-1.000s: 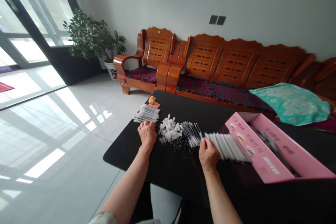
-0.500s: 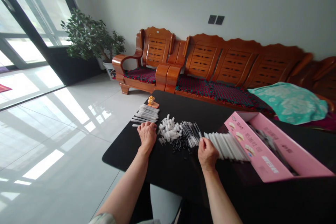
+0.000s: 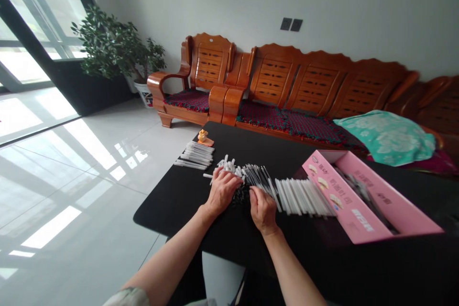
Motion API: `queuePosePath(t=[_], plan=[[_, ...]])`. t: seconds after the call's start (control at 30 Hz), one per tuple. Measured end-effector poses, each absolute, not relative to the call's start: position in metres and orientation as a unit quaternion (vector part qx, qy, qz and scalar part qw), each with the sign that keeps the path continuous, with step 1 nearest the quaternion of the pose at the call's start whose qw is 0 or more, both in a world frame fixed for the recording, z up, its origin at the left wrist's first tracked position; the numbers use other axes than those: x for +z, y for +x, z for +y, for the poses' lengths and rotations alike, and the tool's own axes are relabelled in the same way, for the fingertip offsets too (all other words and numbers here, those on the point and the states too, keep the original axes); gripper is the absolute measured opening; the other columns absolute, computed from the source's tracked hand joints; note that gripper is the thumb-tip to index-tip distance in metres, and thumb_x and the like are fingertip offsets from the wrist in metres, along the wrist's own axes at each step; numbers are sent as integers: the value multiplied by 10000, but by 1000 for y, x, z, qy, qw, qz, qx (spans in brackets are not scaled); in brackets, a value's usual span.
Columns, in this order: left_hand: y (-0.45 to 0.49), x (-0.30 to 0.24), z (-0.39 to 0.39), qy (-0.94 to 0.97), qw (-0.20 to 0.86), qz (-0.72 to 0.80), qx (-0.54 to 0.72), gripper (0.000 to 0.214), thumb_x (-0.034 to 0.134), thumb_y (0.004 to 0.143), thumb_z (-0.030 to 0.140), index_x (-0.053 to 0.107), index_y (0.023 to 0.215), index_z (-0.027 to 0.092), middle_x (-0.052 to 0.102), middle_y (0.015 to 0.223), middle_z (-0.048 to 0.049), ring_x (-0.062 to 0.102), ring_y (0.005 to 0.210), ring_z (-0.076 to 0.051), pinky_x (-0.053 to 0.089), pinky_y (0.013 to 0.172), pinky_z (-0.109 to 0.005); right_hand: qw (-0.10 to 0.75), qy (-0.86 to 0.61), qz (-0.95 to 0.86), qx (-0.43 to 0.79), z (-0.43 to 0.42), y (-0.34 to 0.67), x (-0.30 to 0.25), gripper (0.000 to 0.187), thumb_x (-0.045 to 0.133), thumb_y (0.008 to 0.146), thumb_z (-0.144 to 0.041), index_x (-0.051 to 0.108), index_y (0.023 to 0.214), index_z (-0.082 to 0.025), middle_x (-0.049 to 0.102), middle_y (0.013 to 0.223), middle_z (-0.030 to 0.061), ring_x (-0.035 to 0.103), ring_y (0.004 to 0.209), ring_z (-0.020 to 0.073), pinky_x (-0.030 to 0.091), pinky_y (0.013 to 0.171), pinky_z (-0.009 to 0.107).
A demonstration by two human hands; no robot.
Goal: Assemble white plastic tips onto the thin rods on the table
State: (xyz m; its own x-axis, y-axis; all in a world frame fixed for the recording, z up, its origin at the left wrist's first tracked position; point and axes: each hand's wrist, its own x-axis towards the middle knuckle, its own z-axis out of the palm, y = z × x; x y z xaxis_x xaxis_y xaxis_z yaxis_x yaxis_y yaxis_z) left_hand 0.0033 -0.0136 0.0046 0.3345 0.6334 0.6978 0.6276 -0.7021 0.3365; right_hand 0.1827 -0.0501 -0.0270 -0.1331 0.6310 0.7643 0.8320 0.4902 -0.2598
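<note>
My left hand (image 3: 223, 192) lies over the front of a heap of small white plastic pieces (image 3: 225, 166), with a thin white tube (image 3: 207, 175) showing just beyond its fingers. My right hand (image 3: 263, 210) is beside it, fingers down at a small pile of black pieces (image 3: 240, 196), which both hands partly hide. Behind them is a bundle of thin dark-and-clear rods (image 3: 256, 177). A row of white tubes (image 3: 303, 197) lies to the right. Whether either hand holds anything is hidden.
A neat stack of white tubes (image 3: 195, 155) and a small orange figurine (image 3: 202, 136) stand at the far end of the black table (image 3: 168, 208). An open pink cardboard box (image 3: 353, 196) sits on the right, holding dark items. A wooden sofa stands behind.
My left hand has moved right onto the white heap. My right hand has moved left from the white tubes to the black pieces. The view has shifted slightly.
</note>
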Motion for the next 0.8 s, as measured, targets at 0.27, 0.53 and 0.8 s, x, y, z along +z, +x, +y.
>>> queuePosePath(t=[0.27, 0.53, 0.8], plan=[[14, 4, -21, 854, 92, 329, 392, 254, 452, 971, 230, 698, 1028, 263, 707, 982, -43, 597, 1014, -201, 256, 1140, -451, 418, -490, -763, -65, -51, 180, -26, 243, 397, 1002, -233, 626, 967, -162, 697, 773, 67, 664, 660, 184, 470, 623, 282], [5, -8, -11, 636, 332, 460, 523, 328, 540, 913, 458, 710, 838, 187, 656, 690, -40, 581, 565, -142, 476, 582, -253, 500, -497, -704, -92, -52, 184, -26, 213, 432, 983, -219, 624, 1027, -137, 709, 820, 85, 675, 711, 185, 515, 688, 294], [4, -16, 7, 413, 625, 354, 560, 435, 683, 787, 535, 657, 887, 113, 646, 685, -32, 581, 502, -112, 445, 420, -197, 441, -466, -763, -84, -52, 178, -27, 219, 436, 975, -188, 623, 1072, -127, 717, 879, 98, 685, 767, 182, 517, 719, 285]])
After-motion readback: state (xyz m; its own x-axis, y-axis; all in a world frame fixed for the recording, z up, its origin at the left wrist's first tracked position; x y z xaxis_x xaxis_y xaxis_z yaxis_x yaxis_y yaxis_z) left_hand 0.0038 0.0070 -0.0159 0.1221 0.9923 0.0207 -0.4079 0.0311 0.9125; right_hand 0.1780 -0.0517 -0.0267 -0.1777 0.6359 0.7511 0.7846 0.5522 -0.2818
